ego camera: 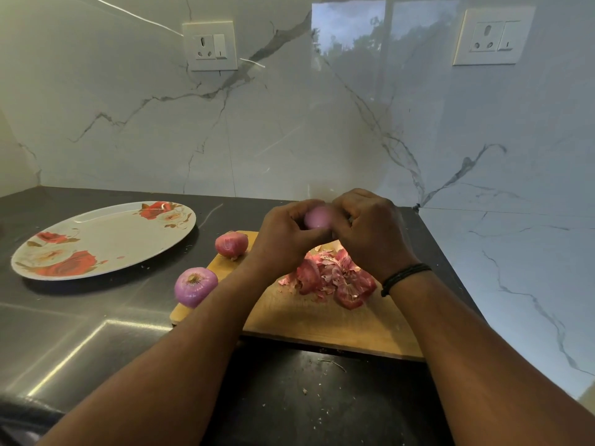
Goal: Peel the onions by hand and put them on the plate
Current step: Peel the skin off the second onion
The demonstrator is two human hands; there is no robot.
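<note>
A pale purple onion (317, 217) is held above the wooden cutting board (322, 320). My left hand (286, 235) and my right hand (370, 230) both grip it, fingers curled round it from either side. Two more onions rest at the board's left edge: a reddish one (231, 244) at the far corner and a purple one (195, 286) nearer me. A heap of red onion skins (335, 278) lies on the board under my right wrist. The oval flowered plate (106, 239) sits to the left with nothing on it.
The board lies on a dark countertop (289, 397) strewn with skin flakes. A marble wall with two sockets (211, 46) rises behind, and the marble also closes off the right side. A steel surface (64, 342) lies at the front left.
</note>
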